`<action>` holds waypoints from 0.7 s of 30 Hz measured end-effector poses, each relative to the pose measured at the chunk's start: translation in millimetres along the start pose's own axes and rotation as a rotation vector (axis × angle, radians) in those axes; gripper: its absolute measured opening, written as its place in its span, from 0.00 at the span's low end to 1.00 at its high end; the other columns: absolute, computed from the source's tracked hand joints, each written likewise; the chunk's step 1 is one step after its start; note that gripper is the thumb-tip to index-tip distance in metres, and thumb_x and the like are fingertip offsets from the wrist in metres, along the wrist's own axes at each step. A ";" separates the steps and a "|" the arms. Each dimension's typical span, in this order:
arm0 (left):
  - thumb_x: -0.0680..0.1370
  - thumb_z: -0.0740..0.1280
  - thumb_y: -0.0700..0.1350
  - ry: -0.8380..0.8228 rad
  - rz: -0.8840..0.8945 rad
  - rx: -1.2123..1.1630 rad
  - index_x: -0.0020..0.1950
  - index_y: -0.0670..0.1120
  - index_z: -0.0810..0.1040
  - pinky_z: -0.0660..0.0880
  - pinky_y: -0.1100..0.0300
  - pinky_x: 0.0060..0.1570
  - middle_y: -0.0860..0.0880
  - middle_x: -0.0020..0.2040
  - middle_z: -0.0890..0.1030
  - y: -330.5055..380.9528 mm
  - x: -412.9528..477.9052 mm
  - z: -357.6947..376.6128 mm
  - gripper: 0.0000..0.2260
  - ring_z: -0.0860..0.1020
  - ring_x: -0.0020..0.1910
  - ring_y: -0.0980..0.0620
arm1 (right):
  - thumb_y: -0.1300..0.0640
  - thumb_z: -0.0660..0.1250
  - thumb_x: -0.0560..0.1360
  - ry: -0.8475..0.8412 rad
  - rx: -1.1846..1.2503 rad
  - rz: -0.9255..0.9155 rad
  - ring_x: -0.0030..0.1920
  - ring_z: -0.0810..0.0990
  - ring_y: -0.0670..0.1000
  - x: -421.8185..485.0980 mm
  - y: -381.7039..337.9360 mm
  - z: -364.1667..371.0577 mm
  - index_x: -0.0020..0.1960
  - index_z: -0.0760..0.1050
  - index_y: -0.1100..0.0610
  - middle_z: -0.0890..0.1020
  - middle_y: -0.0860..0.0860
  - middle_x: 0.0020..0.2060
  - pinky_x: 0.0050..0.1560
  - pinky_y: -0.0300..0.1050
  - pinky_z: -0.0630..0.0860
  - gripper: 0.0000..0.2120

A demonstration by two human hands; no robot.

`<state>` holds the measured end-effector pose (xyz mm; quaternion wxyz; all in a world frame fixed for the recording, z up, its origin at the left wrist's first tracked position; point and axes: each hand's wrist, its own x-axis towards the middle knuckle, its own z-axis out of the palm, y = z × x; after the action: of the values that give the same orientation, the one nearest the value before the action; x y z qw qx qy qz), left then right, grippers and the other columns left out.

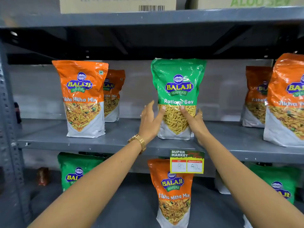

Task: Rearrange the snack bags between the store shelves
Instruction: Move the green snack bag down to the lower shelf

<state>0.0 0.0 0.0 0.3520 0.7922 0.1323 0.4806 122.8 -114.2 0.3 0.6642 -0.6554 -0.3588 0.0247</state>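
Head view: green bag [178,83] upright between hands.

You see a glossy, crinkled green plastic Ratlami Sev bag [178,89] and shiny orange plastic Tikha Mitha Mix bags [83,97] on a matt grey painted metal shelf [82,142], scuffed. Matt brown cardboard box [115,4] above. Paper price tag [187,161]. Gold metal mesh watch [138,141].
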 end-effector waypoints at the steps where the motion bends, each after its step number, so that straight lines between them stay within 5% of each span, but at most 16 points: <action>1: 0.78 0.60 0.58 -0.041 -0.033 -0.077 0.74 0.48 0.61 0.59 0.44 0.74 0.47 0.75 0.66 -0.4 -1.5 2.3 0.27 0.63 0.74 0.47 | 0.35 0.70 0.68 -0.024 0.081 0.015 0.67 0.76 0.54 0.7 2.6 2.0 0.74 0.62 0.56 0.76 0.55 0.67 0.67 0.50 0.72 0.42; 3: 0.76 0.62 0.60 -0.156 -0.092 -0.206 0.70 0.51 0.63 0.67 0.45 0.70 0.51 0.68 0.73 -4.0 -3.6 7.6 0.26 0.72 0.67 0.51 | 0.40 0.68 0.72 -0.104 0.086 -0.026 0.56 0.84 0.48 3.4 10.9 2.6 0.65 0.74 0.54 0.84 0.52 0.58 0.57 0.42 0.79 0.27; 5: 0.75 0.65 0.60 -0.232 -0.140 -0.284 0.71 0.51 0.61 0.68 0.48 0.69 0.54 0.66 0.73 -8.3 -6.3 10.7 0.29 0.72 0.65 0.52 | 0.43 0.68 0.74 -0.157 0.083 -0.057 0.53 0.85 0.45 3.3 17.6 1.7 0.64 0.76 0.52 0.85 0.50 0.56 0.50 0.34 0.80 0.22; 10: 0.71 0.74 0.50 -0.252 -0.169 -0.379 0.69 0.50 0.64 0.71 0.54 0.65 0.52 0.62 0.76 -23.8 0.7 9.8 0.30 0.74 0.64 0.53 | 0.40 0.72 0.68 -0.203 0.130 -0.025 0.56 0.84 0.49 7.8 26.2 -3.6 0.64 0.75 0.52 0.85 0.49 0.57 0.56 0.43 0.79 0.28; 14: 0.71 0.74 0.47 -0.247 -0.186 -0.410 0.61 0.50 0.70 0.75 0.54 0.62 0.49 0.61 0.79 -28.6 1.4 11.9 0.22 0.79 0.60 0.52 | 0.40 0.72 0.65 -0.202 0.136 -0.016 0.55 0.85 0.46 3.9 23.7 -2.1 0.64 0.75 0.52 0.85 0.48 0.56 0.51 0.40 0.79 0.31; 18: 0.71 0.74 0.47 -0.279 -0.219 -0.397 0.57 0.50 0.74 0.75 0.52 0.63 0.49 0.58 0.82 -27.2 1.4 9.0 0.17 0.80 0.58 0.52 | 0.44 0.71 0.71 -0.188 0.113 -0.011 0.52 0.85 0.45 1.0 20.0 -2.3 0.62 0.76 0.52 0.85 0.48 0.55 0.53 0.42 0.79 0.23; 21: 0.70 0.75 0.49 -0.284 -0.226 -0.360 0.60 0.49 0.75 0.75 0.49 0.64 0.49 0.60 0.82 -25.1 -2.9 4.6 0.20 0.80 0.59 0.52 | 0.41 0.72 0.67 -0.193 0.099 -0.007 0.55 0.84 0.47 -5.4 16.6 -4.6 0.63 0.75 0.52 0.85 0.49 0.57 0.57 0.45 0.78 0.27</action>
<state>5.7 14.5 -20.5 0.5538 0.7566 0.0817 0.3381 128.4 -118.5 -16.3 0.6580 -0.6152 -0.4218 0.1030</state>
